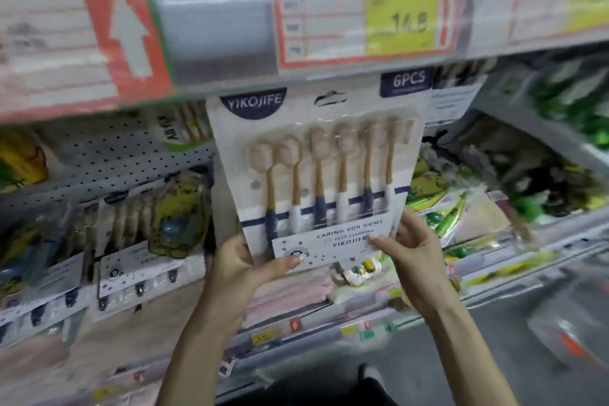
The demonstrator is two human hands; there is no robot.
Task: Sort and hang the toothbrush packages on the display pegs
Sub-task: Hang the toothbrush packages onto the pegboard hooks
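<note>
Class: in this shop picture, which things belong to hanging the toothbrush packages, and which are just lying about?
Belong to the job: the toothbrush package, gripped by the left hand and right hand; the pegboard; the hung toothbrush packs.

Lying about: the yellow price label; the red arrow sign; the green packets.

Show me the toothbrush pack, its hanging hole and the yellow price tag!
toothbrush pack (316,175), head view, on the clear blister.
hanging hole (330,98), head view, cut-out near card's top.
yellow price tag (400,21), head view, on its number.
</note>
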